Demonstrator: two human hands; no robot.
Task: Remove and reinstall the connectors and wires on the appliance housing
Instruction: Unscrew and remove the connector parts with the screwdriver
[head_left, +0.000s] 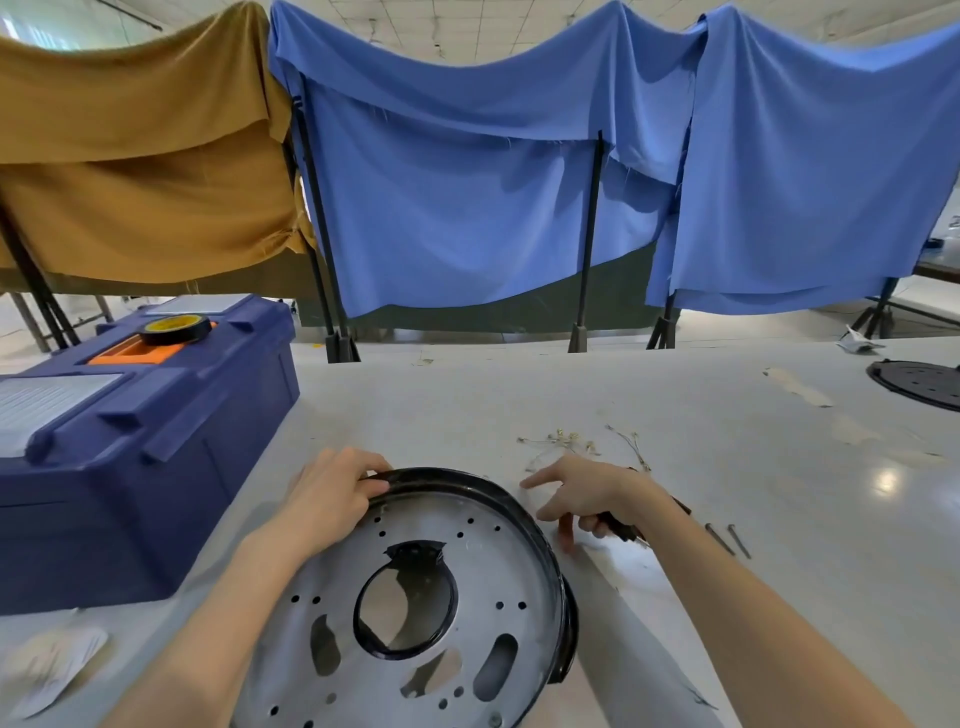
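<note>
A round appliance housing (467, 582), a grey metal disc with a black rim, several holes and a large black-edged centre opening, lies on the white table in front of me. My left hand (332, 493) grips its far-left rim, fingers curled over the black edge. My right hand (587, 493) hovers just right of the rim, its index finger stretched toward the left, while the lower fingers hold a dark object (621, 527) that I cannot identify. A loose bundle of thin wires with small connectors (563, 441) lies on the table beyond my right hand.
A blue toolbox (135, 447) stands at the left, with a roll of black tape (175, 328) on its lid. Two screws (727, 538) lie right of my right forearm. A black perforated disc (919, 383) sits far right. Blue and tan cloths hang behind.
</note>
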